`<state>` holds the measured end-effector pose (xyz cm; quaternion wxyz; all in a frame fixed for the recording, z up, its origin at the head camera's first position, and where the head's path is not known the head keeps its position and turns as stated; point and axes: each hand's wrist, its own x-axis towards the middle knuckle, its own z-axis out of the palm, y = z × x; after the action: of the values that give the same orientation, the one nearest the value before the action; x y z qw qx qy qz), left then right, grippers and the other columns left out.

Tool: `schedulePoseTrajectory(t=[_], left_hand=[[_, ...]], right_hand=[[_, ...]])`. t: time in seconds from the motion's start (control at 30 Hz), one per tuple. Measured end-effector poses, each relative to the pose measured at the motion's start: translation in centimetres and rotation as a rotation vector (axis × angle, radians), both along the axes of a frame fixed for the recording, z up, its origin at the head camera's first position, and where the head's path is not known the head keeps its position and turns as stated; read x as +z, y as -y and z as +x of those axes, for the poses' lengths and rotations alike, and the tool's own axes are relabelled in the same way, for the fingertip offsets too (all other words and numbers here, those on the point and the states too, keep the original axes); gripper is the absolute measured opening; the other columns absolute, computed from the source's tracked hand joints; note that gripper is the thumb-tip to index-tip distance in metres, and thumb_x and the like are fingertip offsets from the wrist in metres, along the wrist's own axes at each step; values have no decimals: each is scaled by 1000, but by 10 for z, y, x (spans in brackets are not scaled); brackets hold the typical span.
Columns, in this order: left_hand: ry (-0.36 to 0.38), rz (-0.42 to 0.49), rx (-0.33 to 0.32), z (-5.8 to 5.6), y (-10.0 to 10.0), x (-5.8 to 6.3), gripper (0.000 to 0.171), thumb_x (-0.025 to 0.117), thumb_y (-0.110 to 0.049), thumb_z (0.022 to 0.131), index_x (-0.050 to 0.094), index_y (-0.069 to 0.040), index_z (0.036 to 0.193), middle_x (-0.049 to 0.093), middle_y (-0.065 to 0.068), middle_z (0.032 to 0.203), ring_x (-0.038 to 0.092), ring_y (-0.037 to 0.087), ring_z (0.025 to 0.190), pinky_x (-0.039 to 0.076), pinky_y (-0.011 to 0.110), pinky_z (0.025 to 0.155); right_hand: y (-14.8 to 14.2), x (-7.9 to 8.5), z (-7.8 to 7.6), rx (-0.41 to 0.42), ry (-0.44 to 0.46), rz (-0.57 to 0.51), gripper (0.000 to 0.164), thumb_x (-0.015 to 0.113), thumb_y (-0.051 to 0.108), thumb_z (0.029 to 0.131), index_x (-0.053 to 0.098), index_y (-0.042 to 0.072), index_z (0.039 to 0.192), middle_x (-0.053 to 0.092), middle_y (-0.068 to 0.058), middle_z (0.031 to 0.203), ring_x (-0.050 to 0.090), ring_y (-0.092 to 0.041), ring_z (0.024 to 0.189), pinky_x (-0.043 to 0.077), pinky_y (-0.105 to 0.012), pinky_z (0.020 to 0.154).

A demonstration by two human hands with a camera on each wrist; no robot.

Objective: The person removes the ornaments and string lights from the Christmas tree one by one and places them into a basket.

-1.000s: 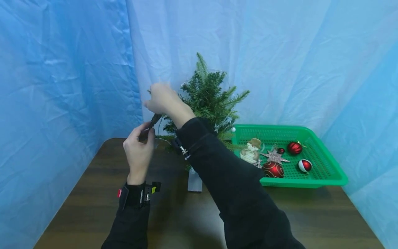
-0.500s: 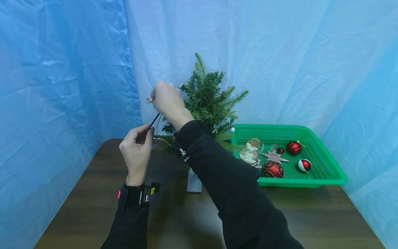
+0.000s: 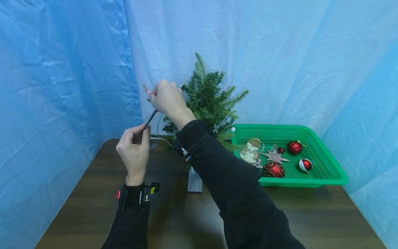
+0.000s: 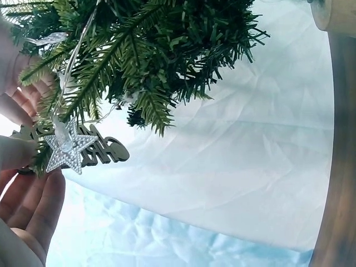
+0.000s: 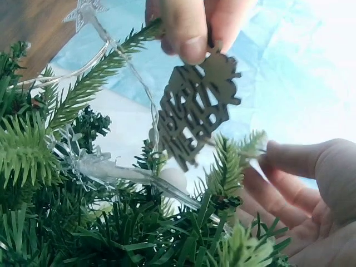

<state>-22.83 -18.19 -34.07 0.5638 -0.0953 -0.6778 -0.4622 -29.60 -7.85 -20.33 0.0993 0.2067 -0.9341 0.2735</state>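
Note:
A flat, dark ornament of cut-out lettering (image 5: pixel 194 105) hangs beside the fir branches, pinched between the thumb and fingers of my left hand (image 3: pixel 135 150). In the head view it shows edge-on as a thin dark strip. My right hand (image 3: pixel 169 98) is above and to the right of it, pinching a green branch tip (image 5: pixel 253 144); a thin cord seems to run from the ornament toward these fingers, partly hidden. The small Christmas tree (image 3: pixel 208 100) stands behind my right forearm. A clear star light (image 4: pixel 69 146) hangs in front of the ornament in the left wrist view.
A green basket (image 3: pixel 329 162) at the right holds a snowman figure (image 3: pixel 250 152), a glittery star (image 3: pixel 275 156) and several red baubles (image 3: pixel 273 169). Light wire (image 5: pixel 183 197) winds through the branches. The tree's pale base (image 3: pixel 195 181) sits on the brown table (image 3: pixel 87 207).
My left hand has shifted slightly left with the ornament, which turned from partly face-on to edge-on. The branch tip in my right fingers now points more upward.

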Motion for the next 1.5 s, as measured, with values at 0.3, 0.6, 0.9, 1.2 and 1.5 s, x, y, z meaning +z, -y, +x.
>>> schedulePoseTrajectory(t=[0.3,0.6,0.9,1.2,1.5], left_hand=[[-28,29,18,1,4,1,10,74,11,87,72,14,96,69,27,90,69,34,76,56,18,75],[-70,52,75,3,9,5,9,74,10,87,73,13,95,69,27,88,67,29,75,55,19,74],[-119,58,113,4,15,6,7,76,6,87,75,9,94,70,21,88,65,14,77,55,19,74],[-255,96,157,13,12,17,8,79,3,85,76,6,91,72,20,89,66,27,80,55,25,77],[-407,36,181,18,8,22,12,79,10,79,77,2,88,71,17,91,66,39,84,56,32,83]], right_hand=[[3,0,0,-16,12,31,54,50,41,107,46,17,58,36,5,50,36,-10,47,31,-22,48],[3,1,0,13,22,17,31,52,39,107,78,23,106,50,5,60,36,-10,48,28,-22,47],[-2,6,3,62,-13,-20,26,57,32,106,78,20,116,72,6,92,49,-9,57,36,-21,50],[-9,12,15,139,-49,-82,25,61,32,104,79,18,114,76,5,97,54,-10,59,38,-21,52],[-30,26,47,291,183,-391,27,66,27,101,75,9,119,77,-2,99,71,-8,76,57,-21,66]])
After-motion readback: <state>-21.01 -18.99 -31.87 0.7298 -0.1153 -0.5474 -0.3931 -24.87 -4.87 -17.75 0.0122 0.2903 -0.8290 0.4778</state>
